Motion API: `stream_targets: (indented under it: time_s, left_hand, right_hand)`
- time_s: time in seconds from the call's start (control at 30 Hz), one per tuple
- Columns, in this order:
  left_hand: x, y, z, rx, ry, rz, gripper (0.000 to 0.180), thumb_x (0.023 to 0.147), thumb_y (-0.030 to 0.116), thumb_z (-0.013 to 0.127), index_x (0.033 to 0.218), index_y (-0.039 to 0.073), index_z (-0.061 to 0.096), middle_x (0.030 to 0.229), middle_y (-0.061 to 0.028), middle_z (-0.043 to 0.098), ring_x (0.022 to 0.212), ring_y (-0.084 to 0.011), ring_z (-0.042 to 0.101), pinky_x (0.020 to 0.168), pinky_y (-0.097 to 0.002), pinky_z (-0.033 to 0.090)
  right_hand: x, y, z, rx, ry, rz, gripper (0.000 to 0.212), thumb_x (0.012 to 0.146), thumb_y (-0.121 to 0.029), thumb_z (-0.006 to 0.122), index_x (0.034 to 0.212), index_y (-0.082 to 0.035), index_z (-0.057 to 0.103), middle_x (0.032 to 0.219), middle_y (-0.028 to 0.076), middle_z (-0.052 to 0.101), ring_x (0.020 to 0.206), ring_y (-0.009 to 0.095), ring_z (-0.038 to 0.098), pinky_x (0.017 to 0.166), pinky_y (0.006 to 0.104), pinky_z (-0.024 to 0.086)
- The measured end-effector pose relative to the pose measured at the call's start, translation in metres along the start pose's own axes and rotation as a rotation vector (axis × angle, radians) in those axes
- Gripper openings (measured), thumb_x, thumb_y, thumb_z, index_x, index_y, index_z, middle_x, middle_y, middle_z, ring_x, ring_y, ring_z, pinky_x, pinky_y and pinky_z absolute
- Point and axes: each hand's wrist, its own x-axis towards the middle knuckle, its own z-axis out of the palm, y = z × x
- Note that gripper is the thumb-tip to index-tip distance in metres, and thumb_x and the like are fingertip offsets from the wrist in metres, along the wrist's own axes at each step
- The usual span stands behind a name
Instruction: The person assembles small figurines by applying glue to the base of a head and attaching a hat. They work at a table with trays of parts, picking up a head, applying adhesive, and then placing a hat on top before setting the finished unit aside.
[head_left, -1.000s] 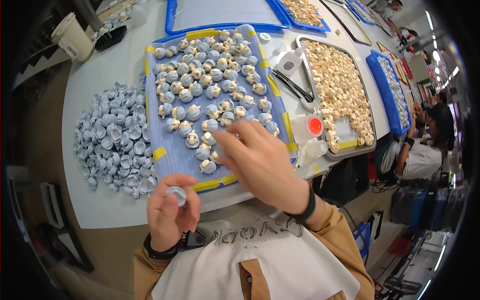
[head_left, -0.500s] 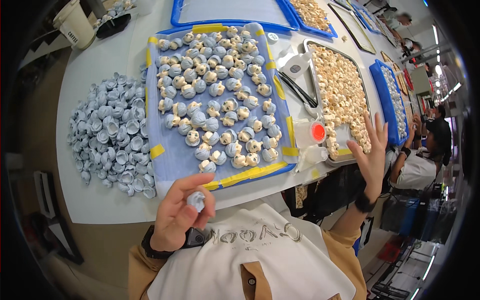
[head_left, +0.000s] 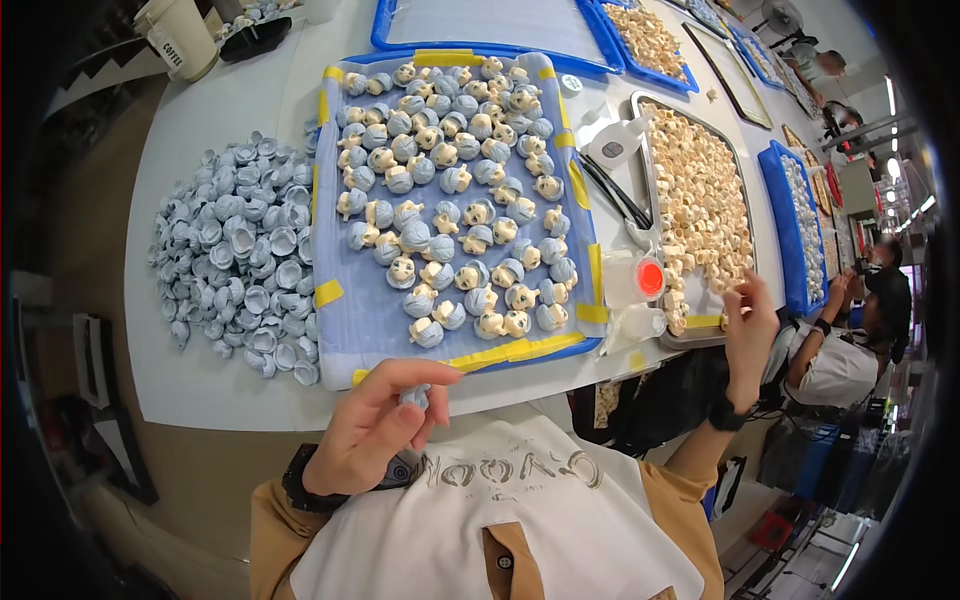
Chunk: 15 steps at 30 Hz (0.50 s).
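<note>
My left hand (head_left: 385, 425) is in front of the table edge, its thumb and fingers closed round a blue-grey doll hair piece (head_left: 415, 397). Over the near right part of a metal tray (head_left: 705, 306) is my right hand (head_left: 750, 335), fingertips drawn together beside the cream doll face pieces (head_left: 695, 190). Whether a piece is between those fingertips is hidden. Ahead of me lies a lined blue tray (head_left: 375, 318) edged with yellow tape, bearing rows of small doll heads (head_left: 455, 180) with blue-grey hair. Left of it is a heap of loose hair pieces (head_left: 235, 245).
Between the trays stand a white bottle (head_left: 615, 145), black-handled tools (head_left: 612, 192), a cup with a red top (head_left: 630, 278) and a small clear cup (head_left: 640, 322). More blue trays (head_left: 785, 215) lie beyond. A co-worker (head_left: 835, 345) sits at the right.
My right hand has gone from spread fingers to drawn-together fingertips, by the cream pieces. My left hand still holds the hair piece, turned slightly. The whole view has shifted a little.
</note>
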Motion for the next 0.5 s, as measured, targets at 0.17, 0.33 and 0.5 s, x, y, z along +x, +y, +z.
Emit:
stream_targets:
  time_s: [0.17,0.33,0.5]
  left_hand:
    - [0.003,0.002,0.0,0.227,0.003,-0.082,0.024,0.089,0.012,0.043,0.109,0.001,0.052,0.082,-0.0036,0.051,0.065,-0.0073,0.043,0.059,-0.0213,0.039]
    - [0.02,0.038,-0.003,0.956,0.066,0.049,0.024,0.086,0.011,0.046,0.105,0.001,0.055,0.066,-0.0122,0.057,0.054,-0.0246,0.055,0.052,-0.0354,0.043]
    - [0.054,0.043,-0.015,1.383,0.21,-0.126,0.034,0.085,0.012,0.047,0.117,0.002,0.052,0.066,-0.0183,0.056,0.059,-0.0334,0.056,0.056,-0.0391,0.041]
  right_hand:
    - [-0.047,-0.124,-0.015,0.369,-0.03,-0.489,0.031,0.075,-0.003,0.066,0.105,-0.002,0.06,0.084,0.01,0.062,0.072,0.018,0.058,0.062,0.0266,0.046]
    - [-0.074,-0.172,0.011,0.891,-0.697,-0.589,0.024,0.073,-0.007,0.07,0.095,-0.001,0.063,0.087,0.011,0.061,0.073,0.022,0.06,0.063,0.0296,0.049]
    - [-0.081,-0.174,0.032,1.048,-0.753,-0.61,0.018,0.075,-0.008,0.069,0.091,0.0,0.065,0.087,0.01,0.062,0.074,0.021,0.062,0.064,0.0284,0.049]
